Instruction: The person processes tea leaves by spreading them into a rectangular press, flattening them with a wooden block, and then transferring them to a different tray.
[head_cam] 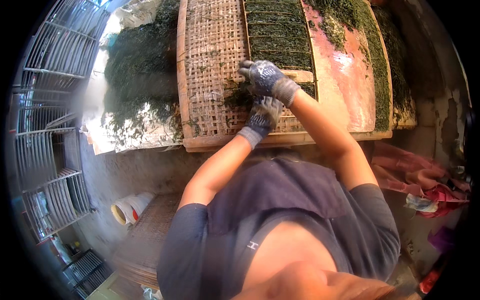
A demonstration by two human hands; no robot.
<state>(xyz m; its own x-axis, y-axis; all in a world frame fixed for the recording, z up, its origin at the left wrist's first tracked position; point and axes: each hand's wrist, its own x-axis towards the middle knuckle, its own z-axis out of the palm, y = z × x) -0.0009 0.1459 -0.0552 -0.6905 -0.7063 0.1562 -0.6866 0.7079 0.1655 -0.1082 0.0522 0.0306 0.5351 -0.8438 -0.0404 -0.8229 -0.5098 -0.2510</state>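
Observation:
My left hand (263,114), in a dark coated work glove with a grey cuff, is near the front edge of a woven bamboo tray (213,45). My right hand (264,77), gloved alike, lies just above it, the two almost touching. Dark green shredded leafy material (239,95), possibly seaweed, lies by my fingers; whether either hand grips it is hidden. Right of my hands is a wooden frame divided into strips filled with the same green material (277,35). A pale wooden piece (300,76) crosses the frame beside my right wrist.
A large green heap (142,67) lies on a white sheet at the left. A wet reddish board (348,86) bears more green bits at the right. Metal racks (48,150) stand far left. A white tube-like roll (131,210) and stacked woven trays (146,240) are lower left; pink cloth (408,168) hangs right.

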